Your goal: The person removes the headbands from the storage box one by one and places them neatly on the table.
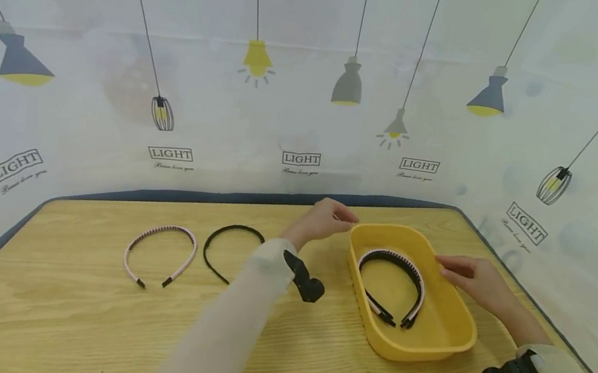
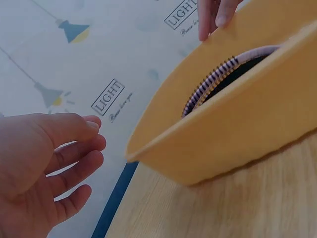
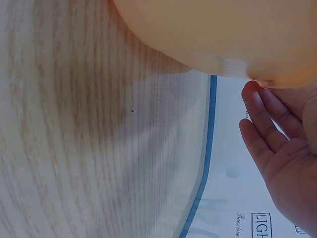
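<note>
A yellow plastic basket [image 1: 448, 330] stands on the right part of the table. Inside it lie several headbands [image 1: 417, 272], black and pale pink, nested together; a ridged pink one [image 2: 214, 82] shows over the rim in the left wrist view. My right hand [image 1: 477, 281] pinches the basket's right rim, some fingers outside below the edge in the right wrist view. Beside the far left corner is my left hand [image 1: 323, 219], its fingers loosely bent with nothing in them, a gap from the basket in the left wrist view.
On the wooden table [image 1: 73, 308], a pink headband [image 1: 130, 254] lies at left. Right of it is a thin black headband [image 1: 208, 244], partly covered by the left sleeve [image 1: 242, 308]. A lamp-printed cloth [image 1: 219, 111] hangs behind and beside the table.
</note>
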`<state>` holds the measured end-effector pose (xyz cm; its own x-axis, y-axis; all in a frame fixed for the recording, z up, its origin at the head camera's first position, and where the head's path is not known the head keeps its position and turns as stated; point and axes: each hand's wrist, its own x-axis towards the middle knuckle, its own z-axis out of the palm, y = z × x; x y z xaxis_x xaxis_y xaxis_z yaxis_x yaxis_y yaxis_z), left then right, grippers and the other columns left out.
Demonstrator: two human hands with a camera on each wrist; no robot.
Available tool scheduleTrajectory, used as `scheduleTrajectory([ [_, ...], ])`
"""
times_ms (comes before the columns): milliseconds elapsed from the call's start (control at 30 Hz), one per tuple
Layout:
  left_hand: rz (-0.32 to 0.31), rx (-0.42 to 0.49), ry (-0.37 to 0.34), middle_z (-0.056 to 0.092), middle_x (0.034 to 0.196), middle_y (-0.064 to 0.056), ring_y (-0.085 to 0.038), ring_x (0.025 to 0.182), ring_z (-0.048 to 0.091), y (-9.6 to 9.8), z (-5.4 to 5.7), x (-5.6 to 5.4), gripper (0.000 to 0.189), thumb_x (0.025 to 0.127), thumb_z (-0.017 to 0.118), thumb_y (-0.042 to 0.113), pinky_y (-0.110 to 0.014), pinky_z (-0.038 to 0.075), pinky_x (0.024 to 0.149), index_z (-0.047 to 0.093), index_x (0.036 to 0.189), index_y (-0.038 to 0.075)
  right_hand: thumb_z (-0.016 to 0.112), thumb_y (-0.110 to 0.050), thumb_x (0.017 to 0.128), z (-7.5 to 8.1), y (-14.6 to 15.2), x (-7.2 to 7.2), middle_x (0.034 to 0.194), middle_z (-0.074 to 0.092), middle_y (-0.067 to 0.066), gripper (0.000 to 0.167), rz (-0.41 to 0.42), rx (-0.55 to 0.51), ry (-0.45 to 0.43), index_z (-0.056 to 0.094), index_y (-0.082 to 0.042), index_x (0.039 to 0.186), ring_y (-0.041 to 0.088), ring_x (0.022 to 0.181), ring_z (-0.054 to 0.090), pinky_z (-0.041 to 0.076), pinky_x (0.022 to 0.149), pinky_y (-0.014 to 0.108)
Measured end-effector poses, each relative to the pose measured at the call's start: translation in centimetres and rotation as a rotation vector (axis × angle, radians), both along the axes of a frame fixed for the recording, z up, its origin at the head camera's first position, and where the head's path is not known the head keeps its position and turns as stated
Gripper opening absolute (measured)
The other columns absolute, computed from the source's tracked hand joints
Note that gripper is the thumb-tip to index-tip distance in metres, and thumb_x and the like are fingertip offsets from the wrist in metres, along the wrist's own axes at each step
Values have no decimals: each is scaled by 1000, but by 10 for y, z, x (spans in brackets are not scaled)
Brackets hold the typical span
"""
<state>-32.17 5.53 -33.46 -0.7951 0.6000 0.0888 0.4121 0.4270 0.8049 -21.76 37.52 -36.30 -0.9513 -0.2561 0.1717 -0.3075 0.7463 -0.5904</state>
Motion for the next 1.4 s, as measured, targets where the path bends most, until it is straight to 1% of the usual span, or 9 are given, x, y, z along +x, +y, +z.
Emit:
scheduleTrajectory([
  [167,3,15,17,65,105,-6,-15,94,58,18,-3,4,22,90,58,10,-24,48,76,68,109,6,58,-13,91,0,1,0,116,57,26,36,0,-7,-9,56,8,120,-4,90,57,50,70,20],
  [300,21,31,5,66,103,-3,-12,92,59,31,-10,5,21,90,59,11,-22,47,75,68,108,7,58,-13,91,0,1,0,116,57,26,37,2,-10,-10,56,8,121,-5,90,56,50,70,20],
  [433,32,42,-7,65,101,-3,-12,91,58,42,-14,9,21,90,59,11,-21,47,75,69,107,7,58,-13,90,0,0,0,116,57,26,37,1,-11,-7,56,8,120,-5,90,56,50,70,20],
  [667,29,27,16,66,99,-5,-13,89,59,59,-12,18,19,88,59,7,-19,47,73,70,104,4,59,-13,90,-1,1,0,115,57,25,37,-9,-4,-8,56,8,120,-3,90,57,50,70,20],
  [867,40,28,-24,66,97,-4,-13,87,59,71,-13,25,19,89,58,7,-19,47,71,70,104,5,59,-12,90,-2,1,0,114,58,25,36,0,-1,12,57,8,119,-3,90,58,50,69,20],
  [1000,48,53,-52,66,97,-2,-12,87,59,79,-13,27,19,89,59,8,-19,47,69,70,104,5,59,-12,90,-2,1,1,113,59,25,35,3,-13,21,57,8,119,-8,88,55,50,69,19],
  [1200,65,68,-78,66,95,0,-11,85,59,89,-10,29,18,89,59,9,-20,47,67,71,102,7,59,-15,91,-1,1,2,114,58,25,36,-9,-20,9,58,7,119,-5,90,56,50,70,20],
  [1267,67,66,-75,66,95,-1,-11,83,59,91,-9,30,18,88,59,7,-20,47,66,71,102,6,58,-16,91,0,0,1,114,58,25,36,-9,-20,6,58,7,119,-4,90,56,50,71,20],
  [1400,63,46,-53,67,95,-2,-11,83,59,97,-8,31,18,87,60,5,-18,46,66,71,101,4,59,-17,91,-1,0,0,114,59,23,36,-19,-14,1,58,5,120,-9,90,53,49,71,19],
])
